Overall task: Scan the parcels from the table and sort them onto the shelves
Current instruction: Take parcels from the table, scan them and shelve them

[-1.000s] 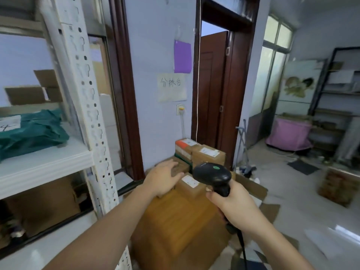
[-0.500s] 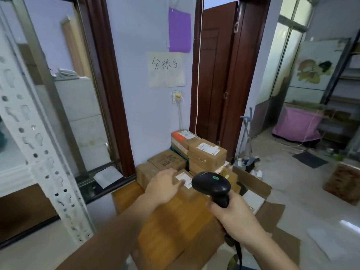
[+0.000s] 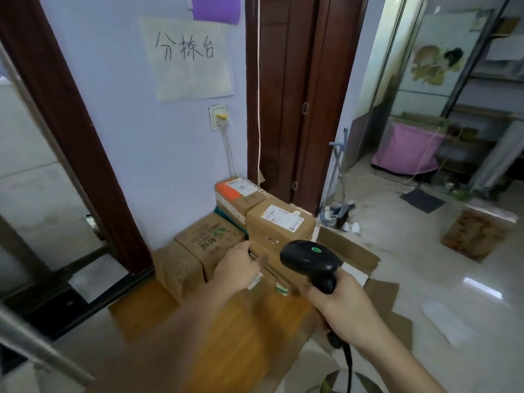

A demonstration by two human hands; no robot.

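Right hand [image 3: 338,310]: nearest the camera, fingers wrapped round the handle of the black scanner [image 3: 310,260]; the scanner head, with a green dot on top, pointed toward the parcels.
Scanner cable [image 3: 347,364]: ran down from the handle, below the right wrist.
Left hand [image 3: 238,268]: reached forward, palm down, resting on a low parcel [image 3: 268,266] at the front of the pile; the fingers looked bent over its far edge, though blur hid how firmly they held.
Surface [image 3: 198,336]: brown wooden top, carrying the parcels at its far end, against the wall.
Printed box [image 3: 211,239]: cardboard with green print, just left of the left hand, touching a plain brown box [image 3: 178,269] on its left.
Labelled box [image 3: 279,222]: behind the scanner, white shipping label on top.
Orange-taped box [image 3: 236,195]: farthest back, beside the door frame, white label on top.
Flattened cardboard [image 3: 354,251]: lay right of the pile, by the floor.
Wall sign [image 3: 188,56]: paper sheet with handwritten characters, above a socket [image 3: 218,117].
Pink cart [image 3: 405,148]: far right of the room, well apart from the parcels.
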